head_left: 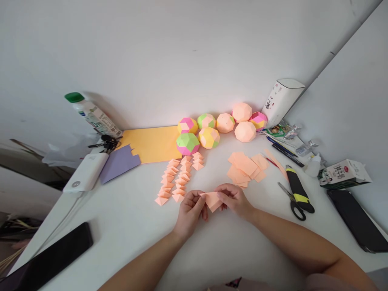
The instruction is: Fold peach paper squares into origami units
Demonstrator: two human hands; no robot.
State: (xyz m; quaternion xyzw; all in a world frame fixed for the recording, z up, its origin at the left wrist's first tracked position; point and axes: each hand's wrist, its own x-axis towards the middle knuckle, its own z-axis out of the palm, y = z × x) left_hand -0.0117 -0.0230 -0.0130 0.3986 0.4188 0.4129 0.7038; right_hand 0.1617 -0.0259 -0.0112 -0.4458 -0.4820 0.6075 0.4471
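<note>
Between my two hands is a partly folded piece of peach paper [213, 201], its lower part coming to a point. My left hand [192, 210] pinches its left end, thumb in front. The right end is pinched by my right hand [235, 201]. Just beyond my left hand, rows of small folded peach paper units [167, 180] lie on the table. Past my right hand is a loose pile of flat peach paper pieces [246, 166]. Several faceted paper balls in green, pink, yellow and peach, such as the green and pink ball [188, 143], sit along the wall.
Yellow card [154, 143] and purple paper [119, 163] lie back left, near a white power bank [86, 173] and a bottle [93, 115]. At the right are scissors [293, 202], a black-yellow cutter [298, 190], pens, a milk carton [344, 173] and a black phone [359, 220]. Another dark device [54, 258] lies front left.
</note>
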